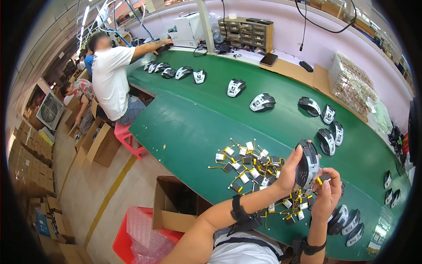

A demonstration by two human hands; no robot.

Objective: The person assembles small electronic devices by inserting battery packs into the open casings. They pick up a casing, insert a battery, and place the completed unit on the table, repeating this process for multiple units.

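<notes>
My left hand (288,174) grips a black and grey computer mouse (307,166), held upright above the bench with its side toward me. Close beside it, my right hand (327,193) pinches a small battery (323,179) with a yellow end between thumb and fingers, near the mouse's lower edge. Under and left of my hands spreads a pile of small silver and black batteries (245,177) with yellow ends and thin leads. Past my hands stand more mice, among them a black and white mouse (326,141).
A row of mice (183,73) runs along the green bench (189,119). More mouse shells (355,234) lie at my right. An open cardboard box (176,220) and a red bin (125,240) stand at the near left. A person in white (110,79) sits at the bench's far left.
</notes>
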